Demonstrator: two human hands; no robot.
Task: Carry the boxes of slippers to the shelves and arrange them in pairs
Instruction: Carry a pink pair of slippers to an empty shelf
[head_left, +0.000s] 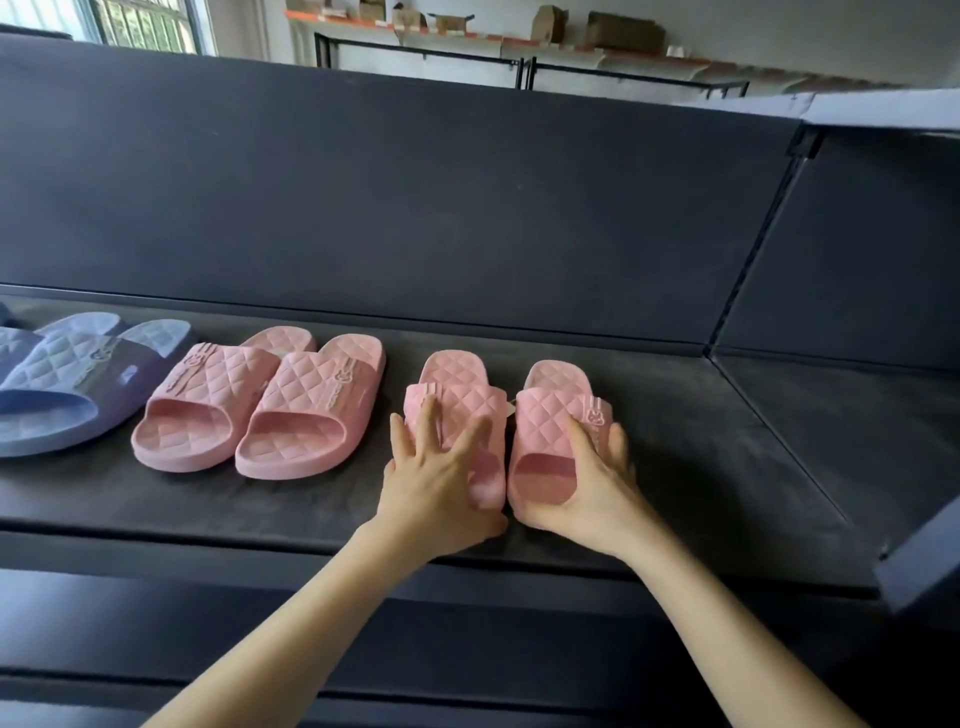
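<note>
Blue slippers (62, 384) lie left of the middle pink pair (260, 410) on the shelf (675, 415). Just right of that pair, the left hand (436, 483) presses spread, straight fingers on the third pink slipper (457, 369). Farther right, the right hand (587, 493) grips the fourth pink slipper (550, 421), fingers curled round it.

Daylight comes through a barred window (140, 23) at the upper left, set in a pale wall (779, 31). Along that wall runs a long wall shelf (467, 37) with an orange edge, carrying several cardboard boxes (626, 31), some with their flaps open, and black metal frames (421, 52) stand just below it. A dark matte back panel (415, 197) fills most of the foreground, meeting a dark side panel (857, 249) at the right.
</note>
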